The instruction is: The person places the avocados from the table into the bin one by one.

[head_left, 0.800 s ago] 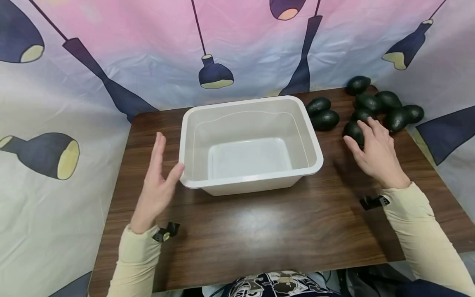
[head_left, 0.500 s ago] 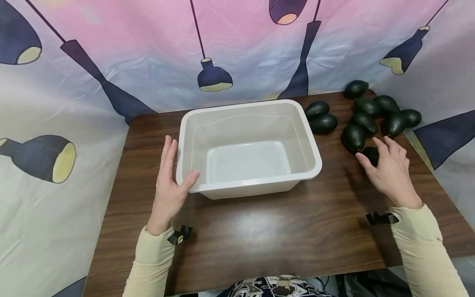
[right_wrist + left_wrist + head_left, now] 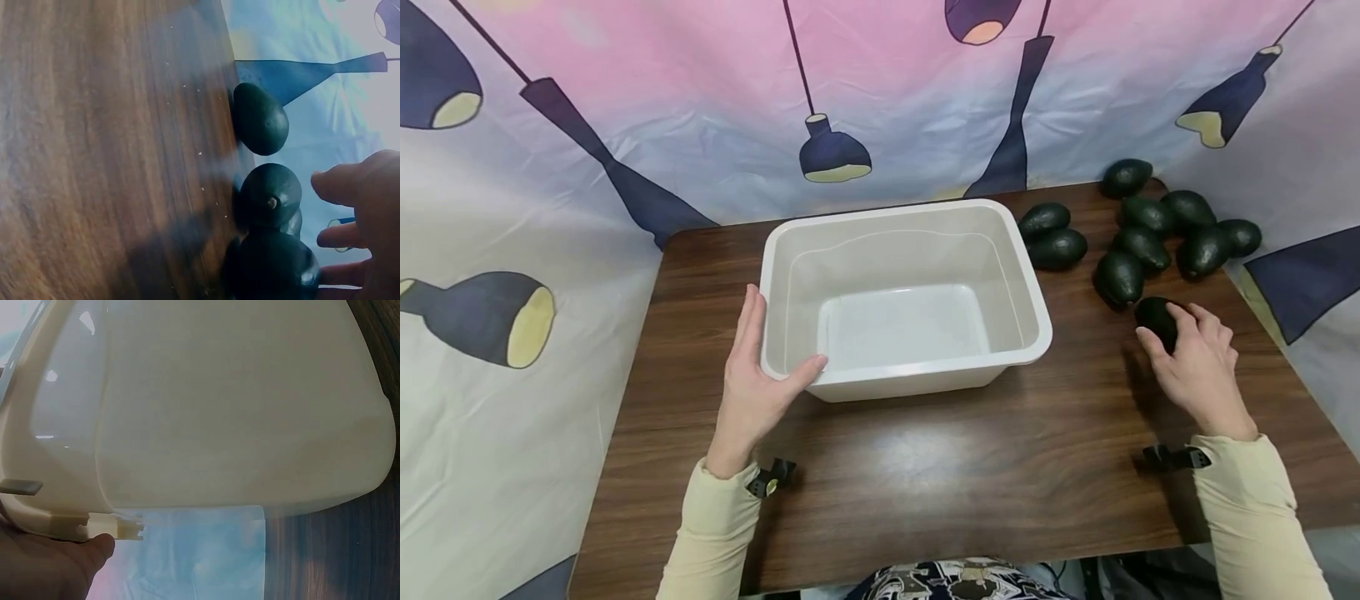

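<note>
My left hand (image 3: 751, 392) holds the near left corner of a white plastic tub (image 3: 925, 363), thumb over the front rim and fingers along the outer left side. In the left wrist view the tub wall (image 3: 237, 412) fills most of the picture, with a thumb (image 3: 97, 550) at its edge. On the right, my right hand (image 3: 1202, 375) grips a dark green avocado (image 3: 1153, 321) between thumb and fingers; part of it is hidden by the hand. Several other avocados (image 3: 1118, 278) lie just beyond it. The right wrist view shows the fingers (image 3: 342, 235) beside dark avocados (image 3: 272, 194).
Two avocados (image 3: 1057, 249) lie close to the tub's right side. A brown wooden table (image 3: 925, 467) carries everything. Printed fabric (image 3: 715, 108) with lamp drawings hangs behind the table and along its sides.
My left hand has moved right, from beside the tub onto its corner. My right hand has drawn toward me with an avocado, away from the other avocados.
</note>
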`<move>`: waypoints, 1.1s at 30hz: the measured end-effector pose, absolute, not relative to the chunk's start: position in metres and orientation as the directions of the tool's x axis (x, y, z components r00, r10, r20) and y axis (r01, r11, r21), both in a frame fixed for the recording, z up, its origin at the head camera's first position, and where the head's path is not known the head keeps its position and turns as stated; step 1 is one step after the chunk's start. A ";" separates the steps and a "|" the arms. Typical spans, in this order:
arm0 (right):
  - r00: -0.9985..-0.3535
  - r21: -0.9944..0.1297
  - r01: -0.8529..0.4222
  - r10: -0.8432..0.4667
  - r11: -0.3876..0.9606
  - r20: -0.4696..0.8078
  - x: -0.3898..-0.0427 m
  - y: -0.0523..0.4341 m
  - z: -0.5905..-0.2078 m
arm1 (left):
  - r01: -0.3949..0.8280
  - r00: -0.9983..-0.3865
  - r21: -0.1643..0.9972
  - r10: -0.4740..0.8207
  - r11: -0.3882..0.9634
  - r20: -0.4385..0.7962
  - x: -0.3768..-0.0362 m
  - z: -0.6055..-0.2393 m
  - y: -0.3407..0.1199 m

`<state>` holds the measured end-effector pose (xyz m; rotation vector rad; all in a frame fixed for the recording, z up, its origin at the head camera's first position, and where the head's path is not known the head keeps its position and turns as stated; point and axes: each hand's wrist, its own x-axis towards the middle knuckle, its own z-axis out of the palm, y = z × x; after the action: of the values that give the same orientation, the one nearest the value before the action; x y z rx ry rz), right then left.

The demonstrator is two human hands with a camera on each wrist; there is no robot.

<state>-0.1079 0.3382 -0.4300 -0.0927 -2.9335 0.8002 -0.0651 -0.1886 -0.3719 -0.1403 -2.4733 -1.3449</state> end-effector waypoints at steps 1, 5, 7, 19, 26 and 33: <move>-0.993 -0.509 0.032 0.088 0.860 0.085 -0.108 0.338 -0.431 | 0.230 -0.946 0.801 -0.065 0.552 0.317 -0.065 -0.371 -0.188; -0.988 -0.522 0.065 0.128 0.851 0.087 -0.111 0.340 -0.435 | 0.194 -0.961 0.808 -0.058 0.556 0.271 -0.063 -0.370 -0.189; -0.986 -0.527 0.100 0.154 0.844 0.059 -0.112 0.341 -0.437 | 0.175 -0.969 0.810 -0.049 0.559 0.243 -0.062 -0.369 -0.190; -0.971 -0.547 0.128 0.218 0.827 0.103 -0.123 0.345 -0.447 | 0.123 -0.986 0.821 -0.028 0.557 0.166 -0.064 -0.365 -0.193; -0.968 -0.564 0.166 0.243 0.809 0.063 -0.124 0.348 -0.443 | 0.122 -0.986 0.816 -0.023 0.565 0.163 -0.065 -0.365 -0.193; -0.969 -0.587 0.130 0.228 0.799 0.096 -0.129 0.346 -0.432 | 0.124 -0.985 0.809 -0.028 0.575 0.171 -0.064 -0.368 -0.193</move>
<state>-0.1286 0.3457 -0.4319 -0.2834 -2.8245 0.9033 -0.0635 -0.1934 -0.3681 -0.0815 -2.6381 -1.3750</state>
